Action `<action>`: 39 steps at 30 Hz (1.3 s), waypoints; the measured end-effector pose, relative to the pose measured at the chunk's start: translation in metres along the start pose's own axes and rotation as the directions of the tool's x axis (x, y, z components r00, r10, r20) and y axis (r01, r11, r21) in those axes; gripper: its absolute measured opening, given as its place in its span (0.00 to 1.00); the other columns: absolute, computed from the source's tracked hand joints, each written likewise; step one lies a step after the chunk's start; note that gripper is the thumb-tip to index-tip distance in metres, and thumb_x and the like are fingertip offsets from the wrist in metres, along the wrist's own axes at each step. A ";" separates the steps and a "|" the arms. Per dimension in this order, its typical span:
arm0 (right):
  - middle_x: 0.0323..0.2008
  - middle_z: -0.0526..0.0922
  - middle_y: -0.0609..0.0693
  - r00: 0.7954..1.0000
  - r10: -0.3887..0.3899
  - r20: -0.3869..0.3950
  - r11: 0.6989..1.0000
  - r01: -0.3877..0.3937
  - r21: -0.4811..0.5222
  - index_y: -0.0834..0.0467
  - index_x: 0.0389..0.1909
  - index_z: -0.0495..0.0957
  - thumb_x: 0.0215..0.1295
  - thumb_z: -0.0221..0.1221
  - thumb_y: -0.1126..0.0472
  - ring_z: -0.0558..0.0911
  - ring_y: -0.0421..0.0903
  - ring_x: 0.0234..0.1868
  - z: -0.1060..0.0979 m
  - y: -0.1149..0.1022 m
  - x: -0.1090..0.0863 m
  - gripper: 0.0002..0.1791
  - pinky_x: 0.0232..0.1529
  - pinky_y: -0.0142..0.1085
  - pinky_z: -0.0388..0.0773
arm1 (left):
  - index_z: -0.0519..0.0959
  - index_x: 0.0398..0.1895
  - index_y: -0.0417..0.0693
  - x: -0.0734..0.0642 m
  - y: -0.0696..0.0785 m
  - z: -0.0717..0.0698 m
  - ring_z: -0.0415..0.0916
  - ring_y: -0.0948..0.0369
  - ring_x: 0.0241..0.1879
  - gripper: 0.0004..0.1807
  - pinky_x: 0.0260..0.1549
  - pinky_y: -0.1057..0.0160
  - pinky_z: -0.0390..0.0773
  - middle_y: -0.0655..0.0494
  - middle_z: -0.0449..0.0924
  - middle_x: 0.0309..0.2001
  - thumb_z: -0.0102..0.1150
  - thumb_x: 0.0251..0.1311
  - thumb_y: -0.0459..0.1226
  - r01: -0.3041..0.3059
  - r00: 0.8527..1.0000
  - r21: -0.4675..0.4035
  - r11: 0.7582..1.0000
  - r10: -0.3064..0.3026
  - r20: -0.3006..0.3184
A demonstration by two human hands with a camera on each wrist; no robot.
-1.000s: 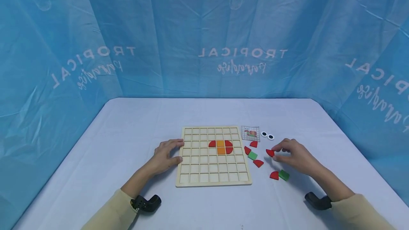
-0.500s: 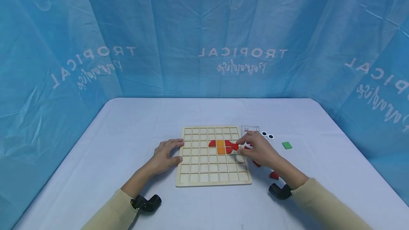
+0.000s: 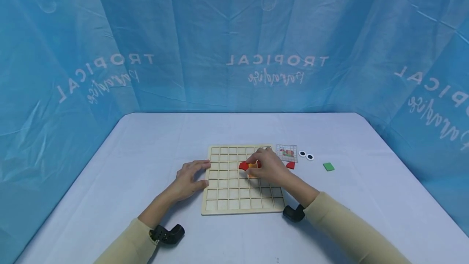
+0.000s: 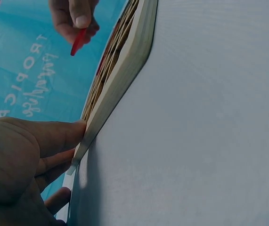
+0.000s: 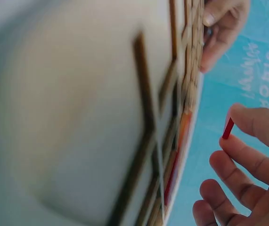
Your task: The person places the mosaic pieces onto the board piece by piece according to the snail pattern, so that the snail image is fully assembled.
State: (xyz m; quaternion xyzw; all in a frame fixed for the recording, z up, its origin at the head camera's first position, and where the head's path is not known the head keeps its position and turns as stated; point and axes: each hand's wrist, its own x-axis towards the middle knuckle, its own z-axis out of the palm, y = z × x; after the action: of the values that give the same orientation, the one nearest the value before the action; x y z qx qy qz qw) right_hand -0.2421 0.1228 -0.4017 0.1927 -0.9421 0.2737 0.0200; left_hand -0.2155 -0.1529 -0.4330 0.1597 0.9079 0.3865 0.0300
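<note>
Head view: a red piece (image 3: 253, 162) is being pinched in the right hand (image 3: 269, 167), over the upper middle cells of the board (image 3: 223, 199), just above the red and orange pieces (image 3: 244, 166) already seated there. The fingers are hiding most of the held piece here. The left hand (image 3: 188, 178) is resting with relaxed fingers against the board's left edge, steadying it and holding nothing.

A judgement on placing it well: the piece is probably best lowered flat, its straight edges lined up with the cell walls, then released only once it is sitting level; tipping it in at an angle could nudge the seated neighbours. The left hand bracing the board helps to stop it sliding.

Beyond the board, on the table (image 3: 146, 141), a pattern card (image 3: 286, 152), two eyes (image 3: 306, 155), a spare red piece (image 3: 290, 166) and a green square (image 3: 328, 166) are lying to the right.

The wrist views are adding what the head view hides. The right wrist view is showing the thin red piece (image 5: 227, 128) edge-on, gripped at the fingertips (image 5: 247, 117) and clear of the blurred board (image 5: 77, 94). The left wrist view is showing the left fingers (image 4: 54, 136) touching the board's side (image 4: 125, 70), with the piece (image 4: 77, 42) being held above it, not yet seated.
</note>
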 end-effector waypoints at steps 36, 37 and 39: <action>0.38 0.80 0.45 0.994 -0.105 0.043 0.979 0.110 -0.171 0.50 0.36 0.85 0.49 0.70 0.52 0.69 0.41 0.38 0.015 0.007 0.001 0.13 0.36 0.33 0.68 | 0.71 0.61 0.45 0.005 -0.002 0.004 0.50 0.45 0.70 0.28 0.66 0.38 0.43 0.50 0.64 0.68 0.63 0.55 0.36 0.047 0.999 0.013 0.999 -0.046 -0.008; 0.37 0.80 0.45 0.994 -0.104 0.044 0.979 0.110 -0.173 0.50 0.36 0.85 0.49 0.70 0.52 0.69 0.41 0.38 0.015 0.007 0.001 0.13 0.36 0.33 0.68 | 0.71 0.61 0.45 0.005 -0.002 0.004 0.50 0.45 0.70 0.28 0.66 0.38 0.43 0.50 0.64 0.68 0.63 0.55 0.36 0.047 0.999 0.013 0.999 -0.047 -0.007; 0.37 0.79 0.45 0.994 -0.101 0.046 0.980 0.108 -0.168 0.51 0.37 0.85 0.49 0.70 0.51 0.69 0.41 0.38 0.015 0.007 0.001 0.13 0.36 0.33 0.68 | 0.71 0.61 0.45 0.005 -0.003 0.004 0.50 0.45 0.70 0.28 0.66 0.38 0.43 0.50 0.64 0.68 0.63 0.55 0.37 0.044 0.999 0.016 0.999 -0.044 -0.007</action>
State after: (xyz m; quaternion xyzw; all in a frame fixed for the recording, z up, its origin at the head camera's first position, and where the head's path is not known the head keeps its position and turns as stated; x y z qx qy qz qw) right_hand -0.2444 0.1199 -0.4177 0.2447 -0.9508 0.1873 0.0330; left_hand -0.2198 -0.1505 -0.4375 0.1384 0.9143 0.3791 0.0341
